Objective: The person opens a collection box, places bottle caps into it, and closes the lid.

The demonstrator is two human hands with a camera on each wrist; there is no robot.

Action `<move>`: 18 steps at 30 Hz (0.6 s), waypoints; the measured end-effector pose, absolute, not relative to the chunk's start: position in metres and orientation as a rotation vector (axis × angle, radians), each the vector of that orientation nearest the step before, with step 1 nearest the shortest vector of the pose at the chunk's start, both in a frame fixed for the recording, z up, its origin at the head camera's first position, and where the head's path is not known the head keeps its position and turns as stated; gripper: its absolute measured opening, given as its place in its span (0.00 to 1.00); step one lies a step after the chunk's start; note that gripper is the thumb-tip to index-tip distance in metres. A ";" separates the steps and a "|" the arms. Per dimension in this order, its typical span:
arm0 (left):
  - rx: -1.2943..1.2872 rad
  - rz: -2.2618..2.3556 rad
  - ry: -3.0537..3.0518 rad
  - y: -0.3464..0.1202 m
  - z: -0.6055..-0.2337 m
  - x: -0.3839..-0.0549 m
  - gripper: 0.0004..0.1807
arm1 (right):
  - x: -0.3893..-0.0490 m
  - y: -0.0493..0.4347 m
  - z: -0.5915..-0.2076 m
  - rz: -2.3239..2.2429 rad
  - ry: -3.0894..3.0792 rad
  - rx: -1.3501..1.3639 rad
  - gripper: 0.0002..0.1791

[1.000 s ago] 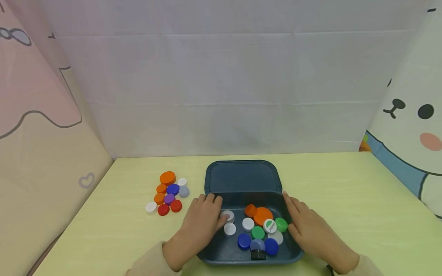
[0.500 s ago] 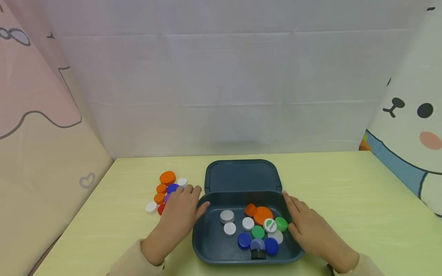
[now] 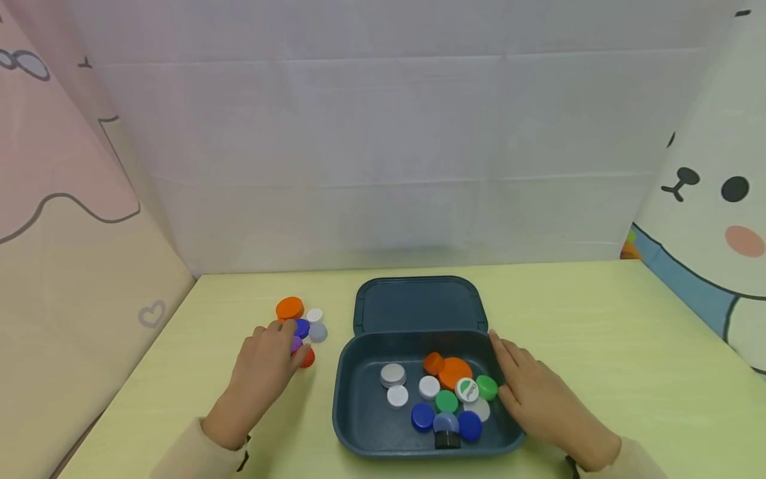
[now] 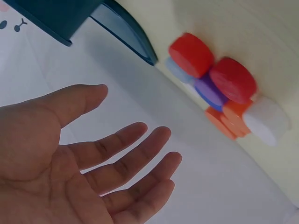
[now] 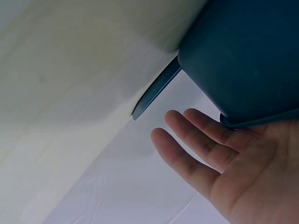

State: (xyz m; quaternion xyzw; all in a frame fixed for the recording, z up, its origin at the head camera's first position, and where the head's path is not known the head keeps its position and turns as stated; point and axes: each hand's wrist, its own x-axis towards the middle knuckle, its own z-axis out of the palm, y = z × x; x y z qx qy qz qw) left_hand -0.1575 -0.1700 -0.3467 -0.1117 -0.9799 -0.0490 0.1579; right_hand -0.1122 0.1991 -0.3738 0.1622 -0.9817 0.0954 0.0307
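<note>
At the left of the pale yellow table [image 3: 598,332], a person's left hand [image 3: 263,362] hovers near a cluster of bottle caps [image 3: 290,308], its thumb [image 4: 84,103] spread wide from loosely bent fingers [image 4: 128,159]. The round plastic caps lie just below and beyond it, orange, red, purple, blue and white, flat tops up. The right hand [image 3: 532,396] rests, fingers nearly straight, against a dark blue box [image 3: 365,426], its long axis running left to right, more caps [image 3: 456,372] inside.
</note>
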 end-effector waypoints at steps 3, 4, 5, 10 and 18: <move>-0.284 -0.121 -2.836 -0.179 -0.348 -0.159 0.13 | -0.112 0.199 -0.373 0.304 -3.027 0.501 0.35; -0.270 -0.109 -2.851 -0.182 -0.348 -0.160 0.14 | -0.112 0.199 -0.373 0.306 -3.027 0.500 0.35; -0.255 -0.095 -2.867 -0.185 -0.349 -0.160 0.15 | -0.112 0.198 -0.373 0.307 -3.027 0.499 0.35; -0.169 -0.058 -2.978 -0.198 -0.353 -0.163 0.17 | -0.112 0.198 -0.373 0.306 -3.022 0.500 0.35; -0.087 -0.034 -3.074 -0.215 -0.362 -0.165 0.18 | -0.112 0.198 -0.373 0.312 -3.028 0.489 0.35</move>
